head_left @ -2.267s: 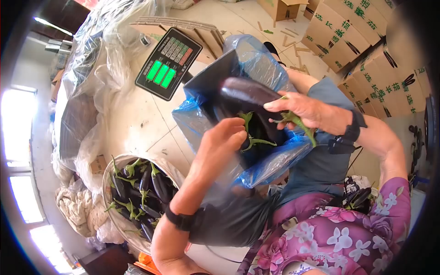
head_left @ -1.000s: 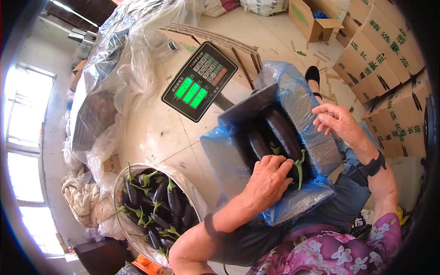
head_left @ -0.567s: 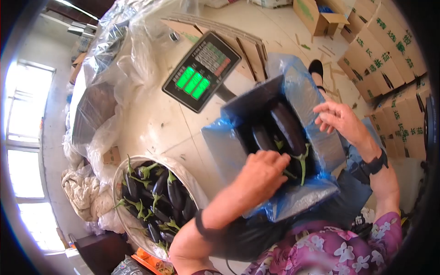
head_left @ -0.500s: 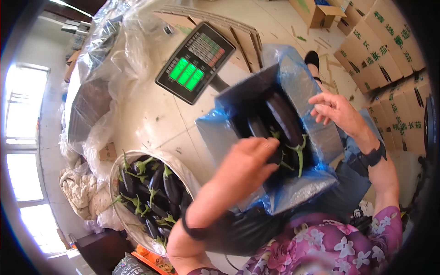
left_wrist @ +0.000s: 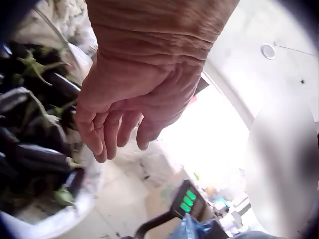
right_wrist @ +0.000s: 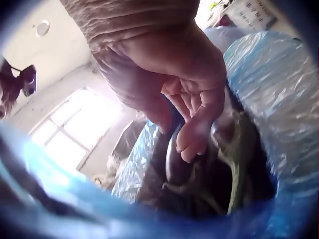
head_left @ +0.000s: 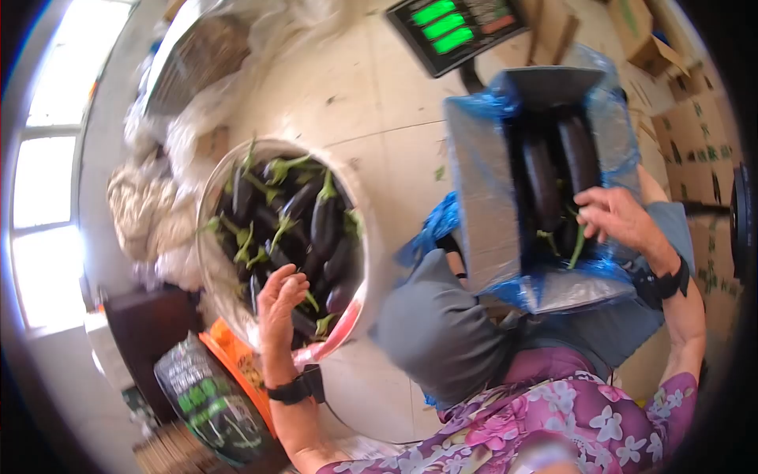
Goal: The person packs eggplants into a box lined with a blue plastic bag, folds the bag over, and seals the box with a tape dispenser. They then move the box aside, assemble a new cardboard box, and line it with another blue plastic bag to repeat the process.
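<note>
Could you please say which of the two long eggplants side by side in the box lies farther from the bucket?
In the head view, the right-hand eggplant: the left-hand eggplant lies between it and the bucket, in the box.

Floor of pale cream tiles (head_left: 379, 154), crossed by thin dark seams, is extending beyond and between the hands. A round whitish tub (head_left: 374, 245), its near rim showing a red patch, is standing on the floor beneath the left hand (head_left: 283, 304). A small green scrap (head_left: 440, 172) is lying between the left hand and the right hand (head_left: 620, 217). Crumpled translucent plastic sheeting (head_left: 197, 130) is spreading beyond the left hand; brown cardboard boxes (head_left: 695, 146) are standing to the right of the right hand.
</note>
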A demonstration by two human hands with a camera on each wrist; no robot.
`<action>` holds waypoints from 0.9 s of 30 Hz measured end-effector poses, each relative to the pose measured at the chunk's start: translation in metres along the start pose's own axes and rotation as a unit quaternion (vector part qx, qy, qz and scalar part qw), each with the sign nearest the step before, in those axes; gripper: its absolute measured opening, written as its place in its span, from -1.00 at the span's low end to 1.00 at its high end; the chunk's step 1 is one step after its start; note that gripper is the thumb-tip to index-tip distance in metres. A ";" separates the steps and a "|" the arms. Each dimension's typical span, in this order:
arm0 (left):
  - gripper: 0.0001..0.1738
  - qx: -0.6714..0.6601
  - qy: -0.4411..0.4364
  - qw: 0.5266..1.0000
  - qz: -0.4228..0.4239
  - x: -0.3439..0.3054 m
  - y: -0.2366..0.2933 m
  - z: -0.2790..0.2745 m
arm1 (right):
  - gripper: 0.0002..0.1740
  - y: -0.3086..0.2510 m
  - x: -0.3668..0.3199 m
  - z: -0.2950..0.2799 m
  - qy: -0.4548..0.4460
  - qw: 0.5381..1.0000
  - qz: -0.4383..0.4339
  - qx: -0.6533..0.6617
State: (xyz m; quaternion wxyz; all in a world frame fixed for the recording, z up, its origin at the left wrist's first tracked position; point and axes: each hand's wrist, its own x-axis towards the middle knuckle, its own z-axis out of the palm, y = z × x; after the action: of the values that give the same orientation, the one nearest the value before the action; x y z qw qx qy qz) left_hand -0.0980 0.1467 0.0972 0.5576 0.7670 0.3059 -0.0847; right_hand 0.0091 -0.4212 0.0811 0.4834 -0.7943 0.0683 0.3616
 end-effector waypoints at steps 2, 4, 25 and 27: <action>-0.61 -0.044 0.051 0.996 -0.053 -0.008 -0.066 -0.029 | -0.39 -0.006 0.005 0.022 -0.012 0.997 0.008 -0.082; -0.64 -0.087 0.096 0.987 -0.098 -0.021 -0.112 -0.039 | -0.27 -0.004 0.017 0.036 -0.020 0.986 0.021 -0.167; -0.46 -0.200 0.100 0.973 -0.062 0.102 -0.118 0.014 | -0.43 -0.044 0.044 0.056 -0.048 0.964 0.122 -0.232; -0.42 -0.123 0.129 0.984 -0.029 0.118 -0.130 0.017 | -0.51 -0.057 0.029 0.054 -0.062 0.955 0.101 -0.273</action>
State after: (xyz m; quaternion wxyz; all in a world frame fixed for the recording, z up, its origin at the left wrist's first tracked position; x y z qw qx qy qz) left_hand -0.0736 0.2010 -0.0695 0.6009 0.6881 0.4050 0.0370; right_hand 0.0285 -0.3403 0.0889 0.2128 -0.8609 0.0171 0.4619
